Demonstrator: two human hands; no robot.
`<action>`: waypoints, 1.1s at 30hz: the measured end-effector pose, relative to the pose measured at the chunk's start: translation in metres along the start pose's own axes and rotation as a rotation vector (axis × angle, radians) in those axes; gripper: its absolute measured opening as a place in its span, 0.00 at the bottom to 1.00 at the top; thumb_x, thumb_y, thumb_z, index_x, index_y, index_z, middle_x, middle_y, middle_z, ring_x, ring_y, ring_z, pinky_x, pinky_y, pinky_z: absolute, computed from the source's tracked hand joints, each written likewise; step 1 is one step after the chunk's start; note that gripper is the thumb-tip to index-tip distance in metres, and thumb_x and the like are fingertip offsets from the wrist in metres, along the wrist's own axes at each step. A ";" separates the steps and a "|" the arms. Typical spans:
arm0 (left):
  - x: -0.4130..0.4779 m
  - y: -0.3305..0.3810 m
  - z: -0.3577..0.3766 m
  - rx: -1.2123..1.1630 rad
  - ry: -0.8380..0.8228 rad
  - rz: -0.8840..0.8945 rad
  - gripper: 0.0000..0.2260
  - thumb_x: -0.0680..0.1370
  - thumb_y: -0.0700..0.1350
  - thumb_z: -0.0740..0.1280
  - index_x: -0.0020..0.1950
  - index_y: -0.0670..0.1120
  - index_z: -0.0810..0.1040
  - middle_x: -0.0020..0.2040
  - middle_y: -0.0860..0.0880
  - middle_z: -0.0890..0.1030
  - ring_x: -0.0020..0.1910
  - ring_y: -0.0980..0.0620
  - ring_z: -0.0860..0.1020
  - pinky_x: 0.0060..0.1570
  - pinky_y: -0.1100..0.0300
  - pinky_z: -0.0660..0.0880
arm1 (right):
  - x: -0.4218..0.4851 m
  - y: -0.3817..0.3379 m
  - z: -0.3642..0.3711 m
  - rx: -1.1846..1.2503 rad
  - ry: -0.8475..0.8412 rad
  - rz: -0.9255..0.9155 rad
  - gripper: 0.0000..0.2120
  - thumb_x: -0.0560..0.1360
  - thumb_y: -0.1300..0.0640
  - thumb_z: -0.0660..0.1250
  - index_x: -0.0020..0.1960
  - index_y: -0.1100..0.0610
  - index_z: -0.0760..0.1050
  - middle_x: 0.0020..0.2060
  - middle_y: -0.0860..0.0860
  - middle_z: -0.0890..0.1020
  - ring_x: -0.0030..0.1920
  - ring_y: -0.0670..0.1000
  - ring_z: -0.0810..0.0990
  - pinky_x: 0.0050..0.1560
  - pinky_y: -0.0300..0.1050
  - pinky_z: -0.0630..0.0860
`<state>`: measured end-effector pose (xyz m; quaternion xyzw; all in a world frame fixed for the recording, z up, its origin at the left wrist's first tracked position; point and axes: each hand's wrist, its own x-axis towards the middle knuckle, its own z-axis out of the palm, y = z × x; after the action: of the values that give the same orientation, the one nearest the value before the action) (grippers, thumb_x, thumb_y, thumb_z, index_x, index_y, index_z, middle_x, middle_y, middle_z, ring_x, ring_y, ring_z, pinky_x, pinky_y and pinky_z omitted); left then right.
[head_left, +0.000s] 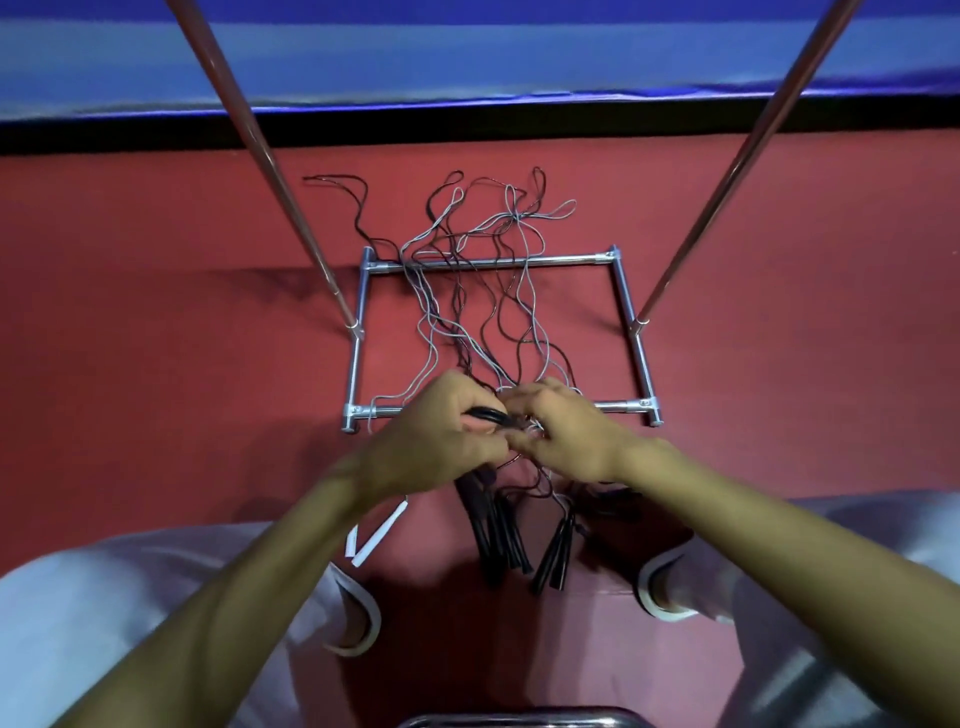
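A tangle of thin black and grey cords (483, 291) lies across a rectangular metal frame (628, 306) on the red floor. Several black handles (501, 535) lie below my hands, attached to the cords. My left hand (441, 436) grips a black handle (488, 415), its fingers curled round it. My right hand (561, 426) meets it at the middle and pinches cords in the knot there. What lies under my fingers is hidden.
Two slanted metal poles (280, 182) (727, 171) rise from the frame's sides. A blue mat (467, 57) lies beyond a black strip at the far edge. White handles (379, 530) lie left of the black ones. My knees in pale trousers (104, 597) flank the handles.
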<state>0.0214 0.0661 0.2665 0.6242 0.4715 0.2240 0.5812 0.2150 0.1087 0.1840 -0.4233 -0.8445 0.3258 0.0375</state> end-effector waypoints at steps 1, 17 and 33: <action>0.001 -0.003 -0.005 0.072 0.017 0.029 0.16 0.68 0.36 0.67 0.26 0.47 0.64 0.24 0.53 0.61 0.27 0.51 0.67 0.28 0.44 0.72 | 0.002 0.003 0.002 0.005 0.021 0.031 0.07 0.80 0.50 0.67 0.54 0.51 0.80 0.53 0.48 0.81 0.57 0.56 0.74 0.61 0.52 0.72; 0.009 -0.027 0.002 0.629 0.071 0.117 0.11 0.69 0.45 0.73 0.50 0.55 0.80 0.34 0.50 0.77 0.39 0.48 0.80 0.35 0.63 0.66 | -0.028 -0.090 -0.046 0.800 -0.106 -0.099 0.14 0.69 0.69 0.65 0.29 0.67 0.64 0.26 0.55 0.61 0.29 0.49 0.60 0.31 0.46 0.57; 0.022 -0.024 0.036 0.114 0.088 0.112 0.09 0.74 0.48 0.71 0.38 0.45 0.78 0.36 0.51 0.80 0.37 0.52 0.77 0.41 0.53 0.77 | -0.029 -0.083 -0.073 0.956 0.083 -0.081 0.06 0.69 0.66 0.62 0.35 0.58 0.72 0.25 0.49 0.71 0.25 0.46 0.68 0.26 0.37 0.65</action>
<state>0.0538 0.0635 0.2298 0.6713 0.4729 0.2559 0.5102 0.2015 0.0894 0.2958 -0.3379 -0.6138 0.6587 0.2742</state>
